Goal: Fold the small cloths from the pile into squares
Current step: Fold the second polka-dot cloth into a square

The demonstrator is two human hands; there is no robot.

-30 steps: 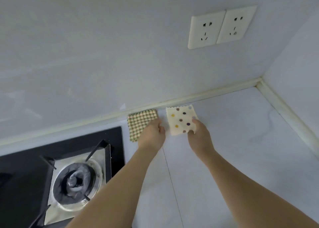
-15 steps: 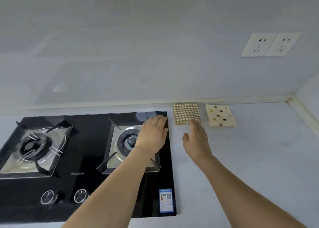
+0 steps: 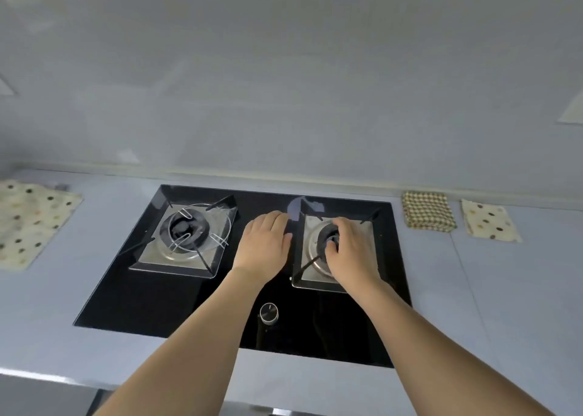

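Observation:
Two folded cloths lie on the counter to the right of the hob: a brown checked square (image 3: 428,210) and a cream dotted square (image 3: 489,220). At the far left a larger unfolded cream dotted cloth (image 3: 30,221) lies flat. My left hand (image 3: 265,245) hovers over the hob between the burners, fingers relaxed and holding nothing. My right hand (image 3: 351,248) is over the right burner, fingers loosely bent, also holding nothing. Both hands are away from every cloth.
A black glass gas hob (image 3: 176,299) with a left burner (image 3: 186,237), a right burner (image 3: 315,242) and a knob (image 3: 268,313) fills the middle. The wall runs behind the counter. The counter's front edge (image 3: 47,376) is at the lower left.
Both hands left the two folded cloths and moved left over the hob. The view swung left, bringing the unfolded dotted cloth into sight.

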